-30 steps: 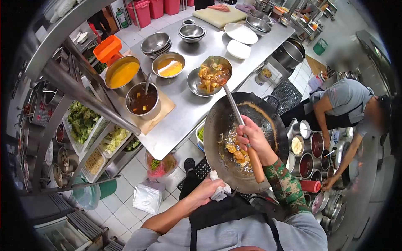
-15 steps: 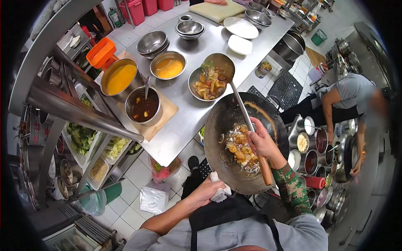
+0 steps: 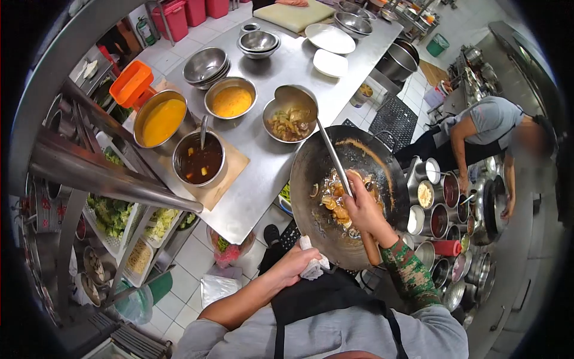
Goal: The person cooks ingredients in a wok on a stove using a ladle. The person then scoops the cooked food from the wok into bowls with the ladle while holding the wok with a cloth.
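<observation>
My right hand (image 3: 363, 206) grips a long-handled ladle (image 3: 330, 147) with a wooden grip. The ladle's head is tilted over a steel bowl (image 3: 270, 130) on the table. Chunky brown food (image 3: 287, 123) with green pieces lies in that bowl, partly hidden by the ladle. A large dark wok (image 3: 308, 221) stands below my right hand, with glossy brown chunks (image 3: 335, 197) in sauce at its bottom. My left hand (image 3: 293, 267) is closed on a folded white cloth (image 3: 312, 267) at the wok's near rim. Whatever lies under the cloth is hidden.
The steel table (image 3: 239, 206) carries a pot of yellow liquid (image 3: 161, 121), a pot of dark sauce (image 3: 200, 161) with a spoon, a bowl of orange liquid (image 3: 231, 102), stacked bowls (image 3: 205, 64) and white plates (image 3: 330, 39). A co-worker (image 3: 487, 122) leans over sauce pots (image 3: 439, 218) at right.
The ladle has tipped over the steel bowl, and its food now lies lower, in the bowl. My left hand keeps hold of the cloth. The whole view has shifted slightly.
</observation>
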`<move>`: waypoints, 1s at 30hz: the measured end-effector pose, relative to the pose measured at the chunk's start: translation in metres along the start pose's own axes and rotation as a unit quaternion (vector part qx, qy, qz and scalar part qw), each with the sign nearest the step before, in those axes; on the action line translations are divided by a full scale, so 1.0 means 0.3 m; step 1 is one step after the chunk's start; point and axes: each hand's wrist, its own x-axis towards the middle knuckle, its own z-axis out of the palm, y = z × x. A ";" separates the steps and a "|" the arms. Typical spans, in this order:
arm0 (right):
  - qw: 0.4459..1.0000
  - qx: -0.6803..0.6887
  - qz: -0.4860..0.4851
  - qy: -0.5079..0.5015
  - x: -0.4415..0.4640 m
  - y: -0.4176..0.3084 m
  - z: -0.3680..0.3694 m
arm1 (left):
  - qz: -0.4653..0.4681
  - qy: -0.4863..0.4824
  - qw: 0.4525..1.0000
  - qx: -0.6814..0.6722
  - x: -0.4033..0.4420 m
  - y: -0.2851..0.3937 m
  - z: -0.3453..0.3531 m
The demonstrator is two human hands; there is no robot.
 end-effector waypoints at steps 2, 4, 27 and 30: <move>0.987 0.123 0.107 -0.015 -0.010 0.002 0.011 | -0.008 0.005 1.000 -0.001 -0.006 0.037 0.011; 0.902 0.375 0.211 -0.023 -0.027 -0.127 -0.062 | -0.008 0.018 1.000 -0.008 -0.012 0.060 0.024; 0.889 0.276 0.364 0.022 -0.597 -0.015 -0.364 | 0.027 0.053 0.997 0.053 0.140 0.123 0.210; 0.934 0.117 0.321 0.106 -0.716 0.086 -0.372 | 0.047 0.058 0.995 0.063 0.133 0.104 0.227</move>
